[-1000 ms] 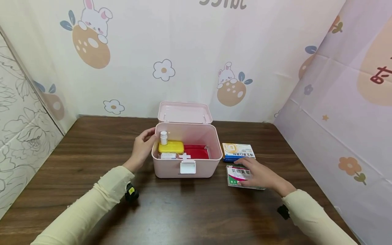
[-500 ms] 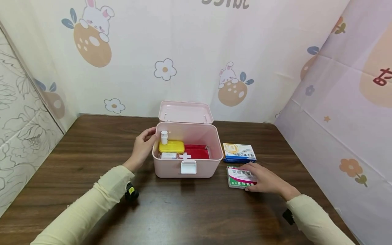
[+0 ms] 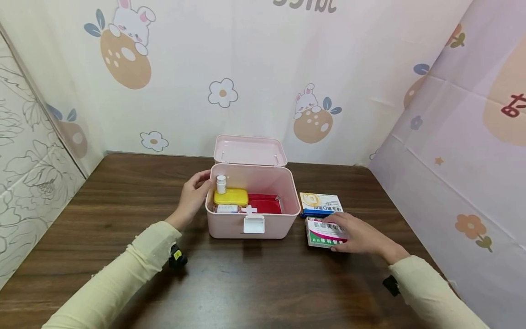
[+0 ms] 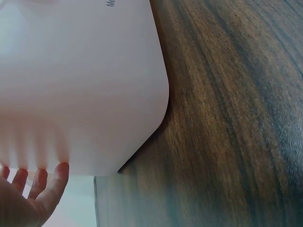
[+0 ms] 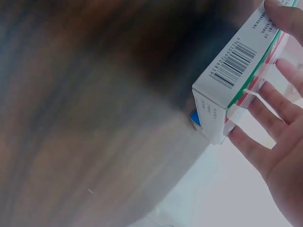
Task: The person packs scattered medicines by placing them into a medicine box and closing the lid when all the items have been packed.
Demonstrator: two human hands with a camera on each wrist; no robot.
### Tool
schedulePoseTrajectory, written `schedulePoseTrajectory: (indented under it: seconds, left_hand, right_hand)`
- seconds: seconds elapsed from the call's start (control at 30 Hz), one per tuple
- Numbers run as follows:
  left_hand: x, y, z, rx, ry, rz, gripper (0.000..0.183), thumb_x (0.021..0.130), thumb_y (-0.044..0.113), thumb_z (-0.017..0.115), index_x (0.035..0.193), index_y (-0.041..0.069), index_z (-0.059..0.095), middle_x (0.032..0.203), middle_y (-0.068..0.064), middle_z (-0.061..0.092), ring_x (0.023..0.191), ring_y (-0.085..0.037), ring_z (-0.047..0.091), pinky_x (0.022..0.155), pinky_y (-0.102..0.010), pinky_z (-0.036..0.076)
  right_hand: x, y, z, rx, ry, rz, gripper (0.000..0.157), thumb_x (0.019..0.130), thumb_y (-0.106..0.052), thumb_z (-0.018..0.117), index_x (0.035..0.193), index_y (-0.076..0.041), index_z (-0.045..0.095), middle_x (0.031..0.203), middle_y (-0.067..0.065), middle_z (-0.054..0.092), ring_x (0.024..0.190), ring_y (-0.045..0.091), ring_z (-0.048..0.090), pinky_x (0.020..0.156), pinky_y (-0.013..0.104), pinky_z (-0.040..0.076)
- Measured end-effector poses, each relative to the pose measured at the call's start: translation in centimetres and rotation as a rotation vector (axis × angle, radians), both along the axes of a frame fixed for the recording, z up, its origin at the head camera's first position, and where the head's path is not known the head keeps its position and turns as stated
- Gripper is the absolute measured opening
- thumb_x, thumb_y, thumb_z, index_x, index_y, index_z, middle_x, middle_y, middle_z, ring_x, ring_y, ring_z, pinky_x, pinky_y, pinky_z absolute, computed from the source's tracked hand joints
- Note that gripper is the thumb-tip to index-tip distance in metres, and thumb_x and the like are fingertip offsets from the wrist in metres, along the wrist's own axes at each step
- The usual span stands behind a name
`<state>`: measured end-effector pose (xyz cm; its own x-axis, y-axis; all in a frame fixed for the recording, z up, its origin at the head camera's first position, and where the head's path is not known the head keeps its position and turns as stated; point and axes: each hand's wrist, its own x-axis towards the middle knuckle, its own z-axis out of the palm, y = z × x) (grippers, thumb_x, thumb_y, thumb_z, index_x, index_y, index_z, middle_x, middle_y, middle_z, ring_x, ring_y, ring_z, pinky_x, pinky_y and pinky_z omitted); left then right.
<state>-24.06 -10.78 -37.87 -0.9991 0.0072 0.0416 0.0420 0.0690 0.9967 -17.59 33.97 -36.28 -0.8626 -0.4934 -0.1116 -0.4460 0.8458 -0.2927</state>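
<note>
In the head view my right hand (image 3: 359, 234) grips a white, green and magenta medicine box (image 3: 322, 235) by its right end. The right wrist view shows the thumb on the edge of the medicine box's barcode side (image 5: 234, 64) and the fingertips along its far face. It is raised off the table and slightly tilted. My left hand (image 3: 193, 196) rests its fingertips against the left side of an open pink medicine chest (image 3: 230, 227). Inside are a white bottle (image 3: 221, 185), a yellow case (image 3: 231, 197), a red pouch (image 3: 265, 204) and a white item lying at the front (image 3: 227, 209).
A blue, white and orange medicine box (image 3: 322, 204) lies right of the chest, just behind the held one. The chest's lid (image 3: 250, 151) is tipped back, and its white latch (image 3: 254, 224) hangs at the front. A patterned cloth wall (image 3: 263, 55) stands behind the brown wooden table (image 3: 230, 283).
My right hand has shifted to the right end of the green and magenta medicine box, gripped it and raised it a little. The left hand stays at the chest.
</note>
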Motion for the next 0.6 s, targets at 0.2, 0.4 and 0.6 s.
schedulePoseTrajectory:
  seconds: [0.2,0.4,0.6]
  left_hand:
    - [0.0,0.0,0.0,-0.003,-0.006,-0.012,0.046,0.104,0.021,0.051,0.145,0.000,0.048,0.143,-0.020,0.049,0.129,-0.035,0.048,0.106,-0.052,0.043]
    - [0.0,0.0,-0.1,-0.014,-0.003,-0.019,0.045,0.104,0.021,0.051,0.144,0.001,0.048,0.143,-0.019,0.049,0.128,-0.034,0.049,0.103,-0.051,0.046]
    - [0.0,-0.1,-0.1,-0.015,-0.004,-0.024,0.046,0.104,0.022,0.049,0.146,0.002,0.047,0.144,-0.019,0.049,0.129,-0.034,0.049,0.103,-0.052,0.046]
  right_hand:
    - [-0.5,-0.2,2.3,0.033,0.063,0.040,0.068,0.076,-0.028,0.088,0.135,-0.012,0.059,0.132,0.016,0.057,0.118,0.036,0.054,0.094,0.060,0.048]
    - [-1.0,-0.9,4.8,0.063,0.075,0.041,0.069,0.074,-0.027,0.089,0.135,-0.013,0.060,0.130,0.013,0.058,0.114,0.031,0.055,0.092,0.056,0.051]
    - [-1.7,-1.5,6.8,0.064,0.095,0.047,0.068,0.073,-0.024,0.089,0.134,-0.013,0.060,0.131,0.012,0.058,0.114,0.030,0.055,0.091,0.055,0.051]
